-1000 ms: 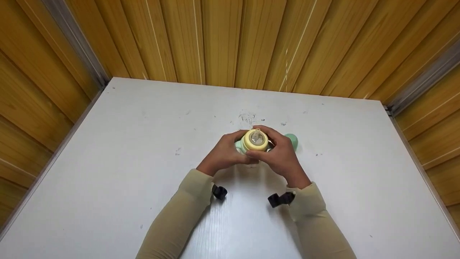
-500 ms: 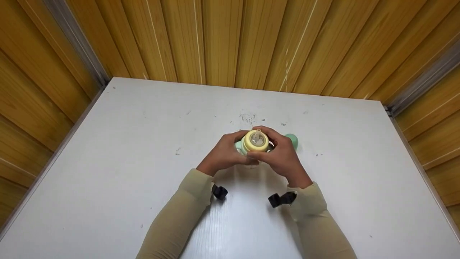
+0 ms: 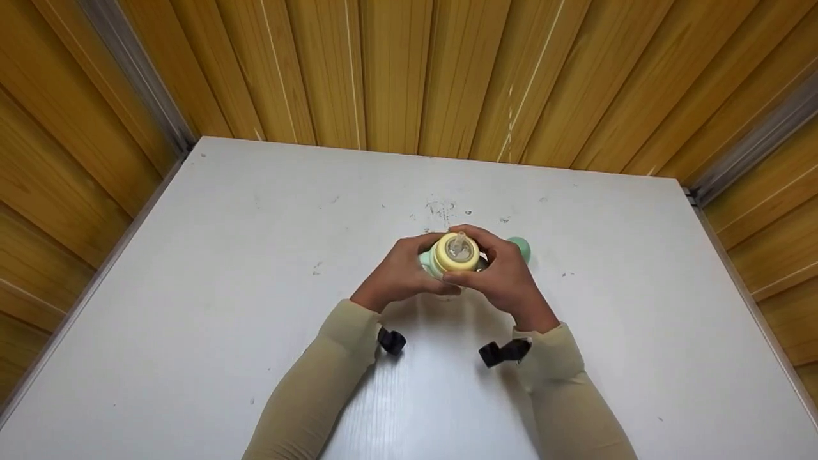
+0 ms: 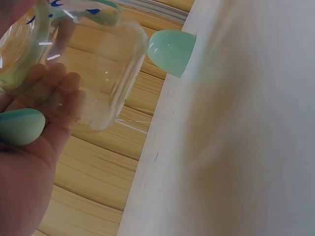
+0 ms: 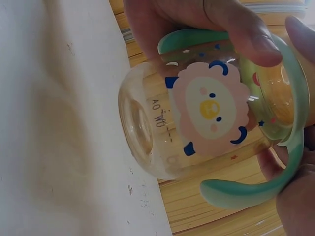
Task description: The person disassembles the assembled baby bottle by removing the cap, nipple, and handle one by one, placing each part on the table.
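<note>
A baby bottle (image 3: 455, 263) with a pale yellow collar and a clear teat stands upright between both hands near the table's middle. My left hand (image 3: 402, 268) grips its body around the green handle ring. The fingers and thumb of my right hand (image 3: 505, 275) curl round the yellow collar from the other side. In the right wrist view, the see-through bottle body (image 5: 211, 147) bears a pink sheep picture and has a green handle (image 5: 246, 194). Its base is held above the table in both wrist views. Just behind the right hand sits a rounded green cap (image 3: 521, 248).
The white table (image 3: 255, 306) has small dark marks and scuffs, mostly behind the hands. Yellow wood-look panels (image 3: 396, 76) stand along its back and sides, with metal posts at the corners. A black wrist camera (image 3: 391, 342) is strapped near each cuff.
The bottle's collar and teat have shifted very slightly right and towards me, the right hand moving along with them. The left hand keeps its hold, and the cap stays where it was.
</note>
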`<state>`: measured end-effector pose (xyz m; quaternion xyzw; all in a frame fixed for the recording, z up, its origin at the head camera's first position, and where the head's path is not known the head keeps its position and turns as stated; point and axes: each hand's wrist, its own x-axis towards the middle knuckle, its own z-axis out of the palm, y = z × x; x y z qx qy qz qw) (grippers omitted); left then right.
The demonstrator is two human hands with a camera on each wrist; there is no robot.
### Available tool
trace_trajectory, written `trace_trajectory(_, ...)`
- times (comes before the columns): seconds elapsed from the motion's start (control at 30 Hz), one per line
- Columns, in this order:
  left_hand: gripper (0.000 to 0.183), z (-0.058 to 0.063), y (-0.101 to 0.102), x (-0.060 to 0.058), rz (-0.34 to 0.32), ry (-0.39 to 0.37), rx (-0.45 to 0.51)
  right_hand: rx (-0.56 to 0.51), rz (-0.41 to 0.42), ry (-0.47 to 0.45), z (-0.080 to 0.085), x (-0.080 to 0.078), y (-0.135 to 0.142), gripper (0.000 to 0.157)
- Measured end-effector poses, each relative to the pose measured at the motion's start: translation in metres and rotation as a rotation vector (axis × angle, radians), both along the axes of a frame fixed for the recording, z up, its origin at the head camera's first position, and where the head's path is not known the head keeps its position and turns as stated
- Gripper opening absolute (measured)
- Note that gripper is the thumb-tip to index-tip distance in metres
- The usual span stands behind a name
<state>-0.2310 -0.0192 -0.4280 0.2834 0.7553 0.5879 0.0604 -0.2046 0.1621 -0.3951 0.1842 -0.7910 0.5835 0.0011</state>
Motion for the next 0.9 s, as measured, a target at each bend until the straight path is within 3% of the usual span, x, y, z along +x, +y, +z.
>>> trace_trajectory(0.3,0.064,-0.002,-0.001,-0.001,-0.043,0.011,0.011,0.001,0.063,0.044,-0.015,-0.01,0.008,0.062)
trace_trajectory(0.63,0.064,0.002,-0.003,-0.001,-0.112,-0.02,-0.012,-0.034,0.132,0.047,-0.001,-0.002,0.007,0.058)
trace_trajectory(0.9,0.064,-0.002,-0.004,-0.004,-0.151,-0.053,-0.019,-0.072,0.184,0.054,-0.016,-0.011,0.013,0.058)
